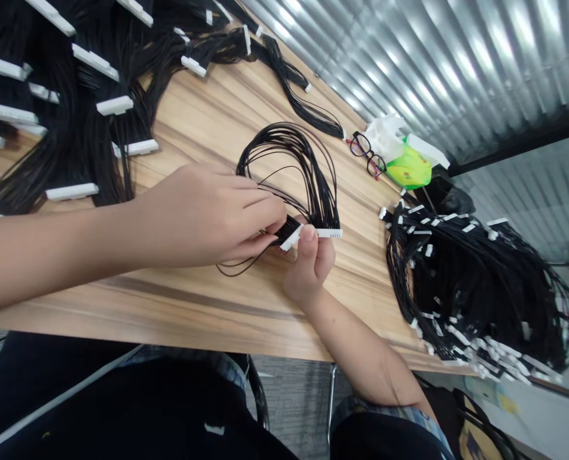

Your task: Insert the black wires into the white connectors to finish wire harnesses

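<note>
Hands met on one black wire harness [289, 144]. The left hand [208, 217] pinched its wires, and the right hand [311, 262] clamped its white connector [329, 234] between thumb and fingers. The harness was held just above the wooden table [217, 306]. Further harness bundles [476, 294] lay on the table either side, with eyeglasses [367, 154] beside a green bag [409, 167].

Wood-grain table [202, 115] with black wire harnesses [467, 287], white connectors [71, 191], eyeglasses [368, 154], a green bag [409, 167]
</note>
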`<state>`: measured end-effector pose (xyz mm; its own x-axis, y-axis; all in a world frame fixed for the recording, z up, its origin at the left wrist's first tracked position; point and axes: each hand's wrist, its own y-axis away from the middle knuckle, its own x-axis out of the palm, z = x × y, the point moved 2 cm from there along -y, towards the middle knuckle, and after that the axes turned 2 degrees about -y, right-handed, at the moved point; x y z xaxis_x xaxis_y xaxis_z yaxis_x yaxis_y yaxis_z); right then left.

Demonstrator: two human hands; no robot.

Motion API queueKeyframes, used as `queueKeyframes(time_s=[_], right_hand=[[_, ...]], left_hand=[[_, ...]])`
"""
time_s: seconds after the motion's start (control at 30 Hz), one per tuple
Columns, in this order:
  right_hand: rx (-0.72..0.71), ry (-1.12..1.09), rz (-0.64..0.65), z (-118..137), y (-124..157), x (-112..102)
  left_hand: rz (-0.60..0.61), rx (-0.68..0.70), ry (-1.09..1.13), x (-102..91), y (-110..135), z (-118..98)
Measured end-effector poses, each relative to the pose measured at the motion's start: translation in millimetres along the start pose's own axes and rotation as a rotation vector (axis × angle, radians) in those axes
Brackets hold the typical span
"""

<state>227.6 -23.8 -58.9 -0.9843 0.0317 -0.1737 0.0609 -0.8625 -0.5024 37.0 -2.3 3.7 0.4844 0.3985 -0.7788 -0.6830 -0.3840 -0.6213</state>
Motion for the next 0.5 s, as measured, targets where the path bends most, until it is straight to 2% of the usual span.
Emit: queueKeyframes(time_s=[0.1,0.2,0.27,0.33,0.4,0.5], right_hand=[[0.140,-0.057,-0.065,-1.7,-4.6,2.7],[0.246,-0.121,-0.178,-2.8,-13.0,4.4],[0.265,-0.143,-0.223,-2.4,-16.8,4.9],[0.234,-0.165,-0.230,-1.2,-17.1,5.3],[0.171,-0.162,-0.215,0.3,-14.6,5.4],[0.110,-0.115,-0.171,1.8,-10.0,5.2]], left_hand=[[-0.098,0.086,-0.079,-3.4,-1.4,5.3],[-0.207,0.210,0.048,-6.3,3.1,4.3],[-0.173,0.331,0.238,-4.5,8.1,-4.1],[-0.097,0.393,0.378,-0.4,12.4,-15.5],[-0.061,0.345,0.423,3.5,14.5,-23.7],[-0.095,0.095,0.377,6.4,13.1,-21.1]])
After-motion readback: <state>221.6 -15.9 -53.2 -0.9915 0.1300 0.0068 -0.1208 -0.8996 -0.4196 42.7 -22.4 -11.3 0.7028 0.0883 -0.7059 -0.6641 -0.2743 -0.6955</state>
